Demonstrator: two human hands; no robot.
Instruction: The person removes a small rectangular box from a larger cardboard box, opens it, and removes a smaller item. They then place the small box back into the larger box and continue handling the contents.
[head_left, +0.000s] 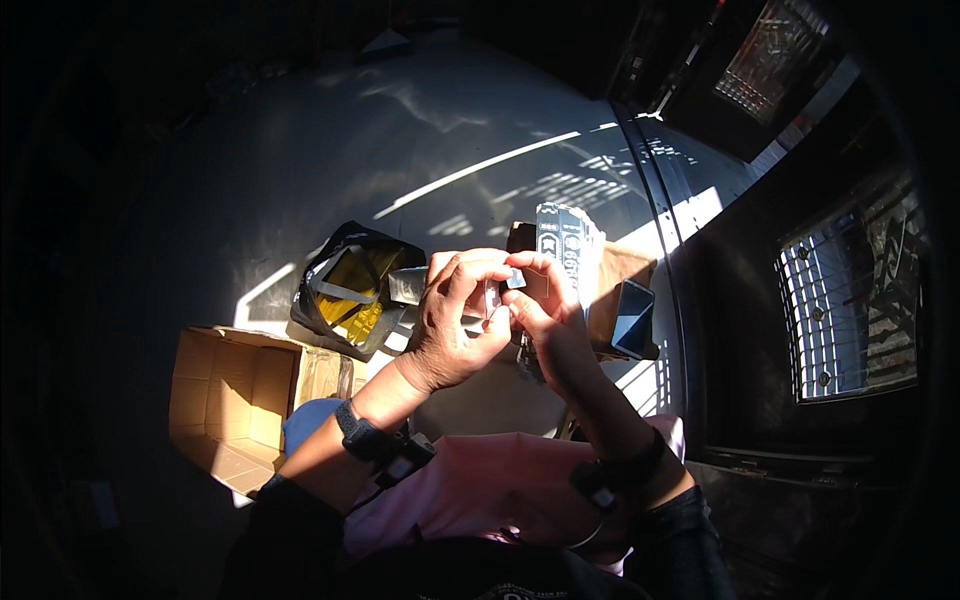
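Note:
My left hand and my right hand meet in front of me over a small, thin-walled, pale box. The left fingers curl around its body, while the right thumb and fingertips close at its other end, beside a small light-blue flap. Much of the piece is hidden by my fingers, so its exact form cannot be told. Just beyond the right hand stands a stack of printed blue-and-white card pieces bearing writing. Left of the left hand lies a grey printed carton, partly covered by that hand.
A black bag with yellow contents and a grey strap stands to the left. Nearer me is an open cardboard box. At right, a smartphone leans on a brown surface. A dark door with a grille bounds the right side.

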